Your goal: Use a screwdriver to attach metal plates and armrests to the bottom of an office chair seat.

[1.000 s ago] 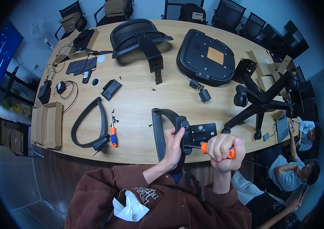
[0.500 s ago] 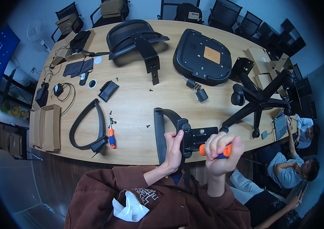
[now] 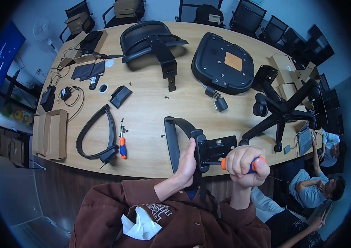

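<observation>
My left hand [image 3: 187, 163] grips the lower end of a black chair armrest [image 3: 177, 135] that lies at the table's near edge, where it meets a black metal mounting plate [image 3: 218, 149]. My right hand [image 3: 246, 164] is closed around the orange and blue handle of a screwdriver [image 3: 256, 163]. Its shaft points left into the joint between armrest and plate.
A second armrest [image 3: 97, 134] and an orange screwdriver [image 3: 122, 145] lie to the left. Chair back [image 3: 152, 40], seat pan [image 3: 223, 63] and wheeled base [image 3: 280, 111] rest further on the wooden table [image 3: 146, 111]. Cardboard boxes sit at left. Two people sit at lower right.
My right hand with the screwdriver has shifted slightly down and turned at the joint. My left hand keeps its hold on the armrest.
</observation>
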Demonstrator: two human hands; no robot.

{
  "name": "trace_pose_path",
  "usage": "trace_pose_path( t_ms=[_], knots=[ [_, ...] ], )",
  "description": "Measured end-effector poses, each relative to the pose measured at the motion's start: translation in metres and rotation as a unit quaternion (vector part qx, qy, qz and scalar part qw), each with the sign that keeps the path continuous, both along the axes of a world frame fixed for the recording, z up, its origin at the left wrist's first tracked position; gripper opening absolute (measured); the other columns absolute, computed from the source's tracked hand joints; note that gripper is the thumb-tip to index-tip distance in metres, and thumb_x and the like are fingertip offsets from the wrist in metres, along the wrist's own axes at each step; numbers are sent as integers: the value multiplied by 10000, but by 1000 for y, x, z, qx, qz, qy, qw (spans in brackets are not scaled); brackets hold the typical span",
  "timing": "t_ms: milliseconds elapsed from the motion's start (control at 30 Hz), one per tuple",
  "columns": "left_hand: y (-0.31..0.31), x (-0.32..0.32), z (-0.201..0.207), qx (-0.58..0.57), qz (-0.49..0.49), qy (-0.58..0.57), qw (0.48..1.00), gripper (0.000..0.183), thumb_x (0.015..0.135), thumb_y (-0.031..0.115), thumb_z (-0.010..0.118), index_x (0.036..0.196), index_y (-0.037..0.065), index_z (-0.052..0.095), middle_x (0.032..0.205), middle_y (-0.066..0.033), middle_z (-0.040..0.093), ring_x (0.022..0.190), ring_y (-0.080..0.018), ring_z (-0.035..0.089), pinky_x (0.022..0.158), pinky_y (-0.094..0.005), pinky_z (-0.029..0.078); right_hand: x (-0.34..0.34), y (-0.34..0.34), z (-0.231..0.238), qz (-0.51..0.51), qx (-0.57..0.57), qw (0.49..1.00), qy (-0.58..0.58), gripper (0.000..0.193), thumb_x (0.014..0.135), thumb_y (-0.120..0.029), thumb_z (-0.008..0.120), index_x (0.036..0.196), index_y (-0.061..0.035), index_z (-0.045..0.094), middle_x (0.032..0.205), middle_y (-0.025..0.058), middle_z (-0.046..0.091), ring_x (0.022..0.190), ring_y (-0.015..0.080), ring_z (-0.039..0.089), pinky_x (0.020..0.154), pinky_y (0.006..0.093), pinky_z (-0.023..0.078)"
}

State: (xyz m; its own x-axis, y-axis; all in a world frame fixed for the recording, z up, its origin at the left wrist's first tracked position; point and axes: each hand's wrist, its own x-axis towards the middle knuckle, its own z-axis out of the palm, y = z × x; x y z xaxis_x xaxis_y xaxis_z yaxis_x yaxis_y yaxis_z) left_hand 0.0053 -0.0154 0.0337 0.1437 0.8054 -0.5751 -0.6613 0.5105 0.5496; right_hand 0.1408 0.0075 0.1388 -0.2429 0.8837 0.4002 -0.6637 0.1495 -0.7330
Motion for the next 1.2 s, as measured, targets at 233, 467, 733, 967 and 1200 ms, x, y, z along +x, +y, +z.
trace_pose_path(
  t_ms=[233, 467, 733, 967, 1200],
  knots=[
    [-5, 8, -5, 40, -2, 28, 999, 522, 1075, 476, 357, 1209, 41, 613, 1090, -57, 674, 952, -121, 646, 814, -281, 530, -9, -9, 19, -19, 93, 990, -101, 394, 887, -251, 592, 563, -44, 501, 473, 49, 494, 352, 149, 456, 361, 257, 376],
    [2, -4, 6, 75, -17, 92, 993, 487, 1088, 436, 357, 1229, 19, 566, 1085, -36, 635, 960, -97, 587, 877, -274, 482, 41, -5, 68, 86, 242, 965, -42, 314, 821, -255, 707, 598, -58, 604, 497, 25, 577, 368, 130, 549, 375, 240, 465],
    [9, -90, 44, 202, 74, 352, 911, 399, 1017, 421, 570, 922, 36, 613, 790, 57, 542, 735, -37, 458, 637, -222, 392, 86, 3, 18, -34, 49, 996, -69, 323, 852, -264, 624, 637, -45, 521, 498, 58, 513, 358, 148, 458, 365, 255, 397],
    [-7, -213, 63, 226, 59, 498, 835, 265, 967, 253, 669, 1030, -4, 653, 819, 18, 621, 727, -42, 531, 632, -226, 444, 79, 27, -45, -29, -102, 978, -178, 317, 855, -234, 585, 655, -19, 468, 538, 68, 454, 418, 112, 403, 389, 246, 321],
    [-9, -334, 71, 132, -71, 734, 662, 420, 883, 353, 744, 1040, -31, 679, 733, -119, 656, 631, -166, 616, 584, -327, 467, 33, 39, -101, 26, -241, 934, -264, 293, 903, -193, 598, 687, -14, 513, 534, 63, 495, 415, 95, 429, 384, 231, 324]
  ],
)
